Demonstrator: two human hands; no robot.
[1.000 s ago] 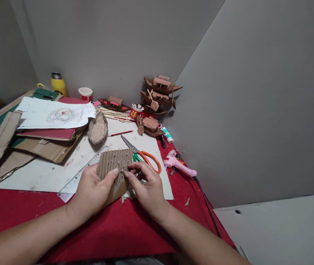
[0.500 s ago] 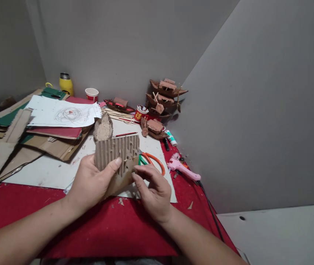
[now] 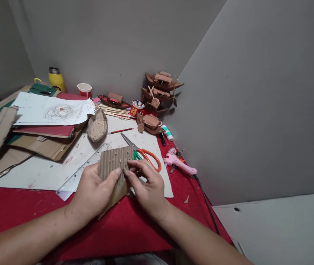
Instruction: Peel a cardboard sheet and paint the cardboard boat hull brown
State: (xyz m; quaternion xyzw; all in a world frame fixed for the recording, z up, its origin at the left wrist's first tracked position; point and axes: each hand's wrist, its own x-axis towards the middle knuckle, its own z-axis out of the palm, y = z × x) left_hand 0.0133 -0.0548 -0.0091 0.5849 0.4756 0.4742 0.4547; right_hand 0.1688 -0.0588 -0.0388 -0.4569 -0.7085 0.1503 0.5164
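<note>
Brown corrugated cardboard piece (image 3: pixel 114 158), flat, ridges bare on its upper part and smooth brown paper below: I have it raised over the worktop (image 3: pixel 118 235), in front of my body. My left hand (image 3: pixel 96 184) grasps it by the left side, thumb pressed on the ridges. My right hand (image 3: pixel 147 184) is at its right side, thumb and forefinger bent close together against the ridged face; whether a shred is pinched there I cannot tell. I judge it light and dry, with little slip, fairly stiff along the ridges but ready to crease across them. The pitted ridges look easy to crush or tear, so the left side and smooth lower part should bear a grip best.

Just beyond, steel scissors with orange and green handles (image 3: pixel 137 148) lie behind my right fingers, the nearest thing to knock. A clear plastic ruler (image 3: pixel 81 173) slants beside my left hand. Farther out are a pointed cardboard boat hull (image 3: pixel 98 127), a thin red pencil (image 3: pixel 120 130) and, to the right, a pink glue gun (image 3: pixel 180 163) with its black cord. Stacked cardboard sheets (image 3: pixel 49 149) crowd the left.
</note>
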